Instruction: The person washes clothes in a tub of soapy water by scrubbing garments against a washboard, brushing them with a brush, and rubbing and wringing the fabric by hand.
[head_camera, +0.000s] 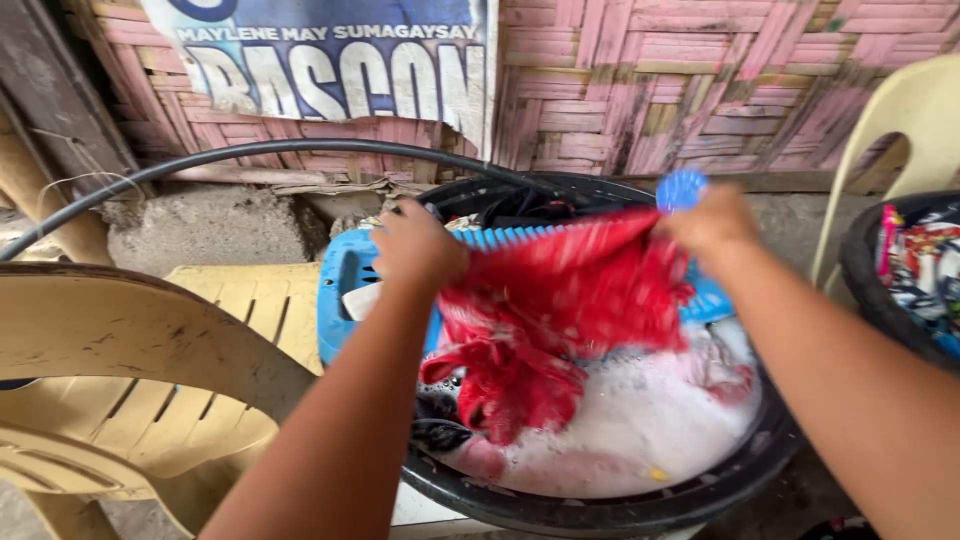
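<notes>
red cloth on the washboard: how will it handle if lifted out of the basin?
Probably floppy: the red cloth sags in folds between the left hand and right hand. Likely heavy for its size, since it hangs into suds in the black basin and looks soaked. Probably slippery with soap on the blue washboard.

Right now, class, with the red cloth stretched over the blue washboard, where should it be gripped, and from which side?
Grip the red cloth along its top edge, at both corners, coming from above as the left hand and right hand do. It is spread along the washboard, its lower part hanging bunched into the suds.
</notes>
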